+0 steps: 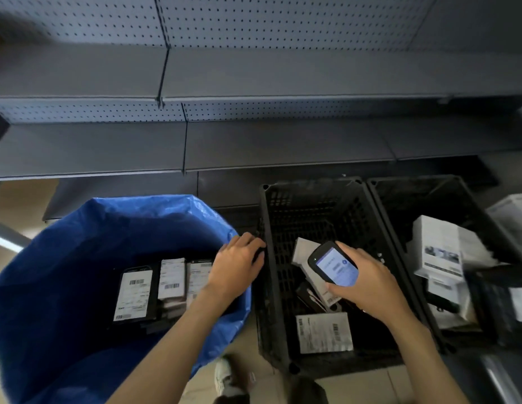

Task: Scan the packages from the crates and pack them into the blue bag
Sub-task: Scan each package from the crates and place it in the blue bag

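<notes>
The blue bag [79, 258] stands open at the left with several labelled packages [134, 295] lying flat in its bottom. My left hand [236, 266] hovers over the bag's right rim, fingers loosely spread, holding nothing. A black crate [265, 258] sits in the middle and holds a flat package with a white label [324, 332] and a grey package [302, 255]. My right hand [367, 282] grips a black handheld scanner [332, 266] with a lit screen above those packages.
A second black crate [399, 217] at the right holds white boxes [437, 246] and more parcels. Grey metal shelves [254, 144] with pegboard backs run along the far side. My shoe [224, 374] shows on the tiled floor between bag and crate.
</notes>
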